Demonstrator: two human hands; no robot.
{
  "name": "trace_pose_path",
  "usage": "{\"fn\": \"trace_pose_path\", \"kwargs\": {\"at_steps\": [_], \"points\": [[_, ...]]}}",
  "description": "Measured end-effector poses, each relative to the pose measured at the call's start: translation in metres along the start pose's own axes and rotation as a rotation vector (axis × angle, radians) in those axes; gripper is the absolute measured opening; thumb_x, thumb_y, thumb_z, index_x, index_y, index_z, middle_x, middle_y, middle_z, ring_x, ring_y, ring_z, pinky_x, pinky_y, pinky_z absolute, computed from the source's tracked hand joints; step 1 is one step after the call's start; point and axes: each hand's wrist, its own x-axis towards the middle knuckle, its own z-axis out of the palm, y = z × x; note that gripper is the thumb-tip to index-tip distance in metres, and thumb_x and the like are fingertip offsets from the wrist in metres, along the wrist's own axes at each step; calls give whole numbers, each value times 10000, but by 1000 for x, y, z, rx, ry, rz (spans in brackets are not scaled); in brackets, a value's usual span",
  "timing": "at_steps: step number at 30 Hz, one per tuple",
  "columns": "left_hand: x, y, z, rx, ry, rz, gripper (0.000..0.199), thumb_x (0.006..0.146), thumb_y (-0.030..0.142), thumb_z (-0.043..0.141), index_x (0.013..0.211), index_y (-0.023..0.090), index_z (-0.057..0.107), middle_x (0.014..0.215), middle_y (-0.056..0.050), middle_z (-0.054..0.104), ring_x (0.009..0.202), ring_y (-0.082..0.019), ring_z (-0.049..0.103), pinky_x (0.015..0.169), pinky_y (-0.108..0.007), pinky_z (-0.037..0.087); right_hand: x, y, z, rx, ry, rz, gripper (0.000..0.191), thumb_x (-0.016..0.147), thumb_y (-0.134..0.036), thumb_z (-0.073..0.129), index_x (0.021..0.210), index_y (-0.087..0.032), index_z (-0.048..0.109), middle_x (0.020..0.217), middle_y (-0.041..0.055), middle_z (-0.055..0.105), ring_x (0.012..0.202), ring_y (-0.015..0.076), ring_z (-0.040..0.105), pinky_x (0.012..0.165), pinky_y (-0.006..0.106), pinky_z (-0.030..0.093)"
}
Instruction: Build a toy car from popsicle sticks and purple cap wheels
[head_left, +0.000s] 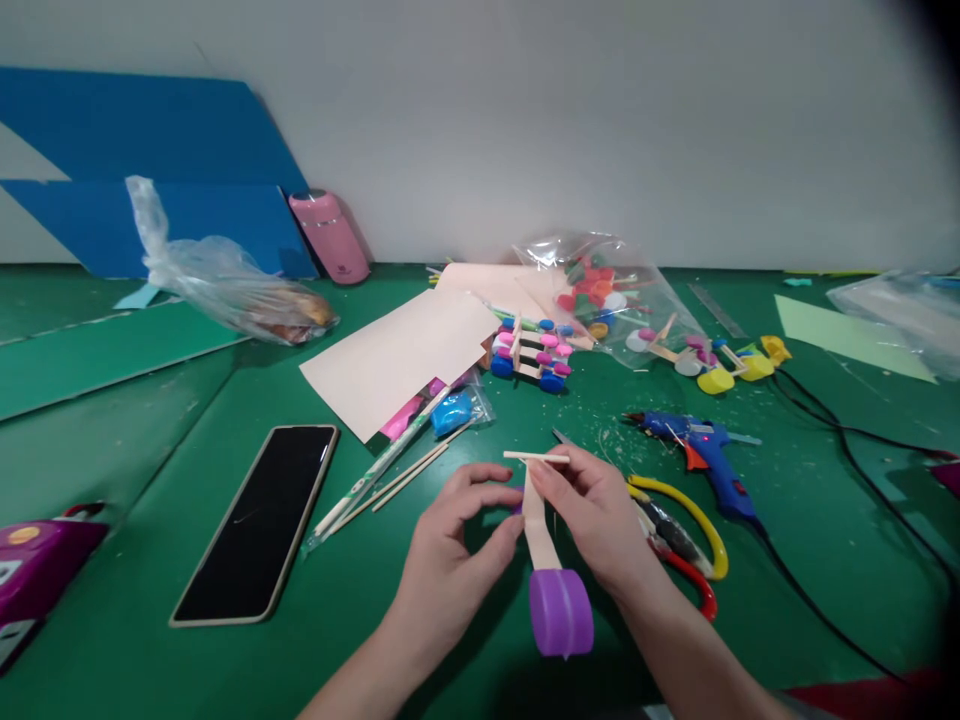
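In the head view my right hand (600, 515) pinches a pale wooden strip (541, 540) near its far end, where a short thin stick (536, 457) lies crosswise. A purple round cap (561, 612) is at the strip's near end. My left hand (457, 560) is at the strip's left side, thumb and fingertips closed in around its edge and a small purple piece (517, 500), which is partly hidden behind the fingers.
Right of my hands lie yellow-and-red-handled tools (709, 530) and a blue glue gun (709, 440) with a cord. Left are a phone (259, 525) and thin sticks (409, 480). Behind are small wheeled models (532, 355), paper sheets (405, 350) and a bag of caps (600, 290).
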Motion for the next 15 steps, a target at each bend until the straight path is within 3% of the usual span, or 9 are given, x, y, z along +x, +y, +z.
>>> {"fn": "trace_pose_path", "kwargs": {"at_steps": [7, 15], "points": [[-9, -4, 6, 322, 22, 317, 331, 789, 40, 460, 1037, 219, 587, 1036, -85, 536, 979, -205, 511, 829, -378, 432, 0, -1, 3, -22, 67, -40, 210, 786, -322, 550, 650, -173, 492, 540, -72, 396, 484, 68, 358, 424, 168, 309], [-13, -12, 11, 461, 31, 404, 478, 781, -4, 405, 1181, 252, 458, 1120, -107, 497, 1053, -236, 464, 862, -437, 399, 0, 0, 7, -17, 91, -41, 214, 792, -341, 539, 656, -184, 486, 533, -63, 407, 478, 76, 372, 414, 176, 319]]}}
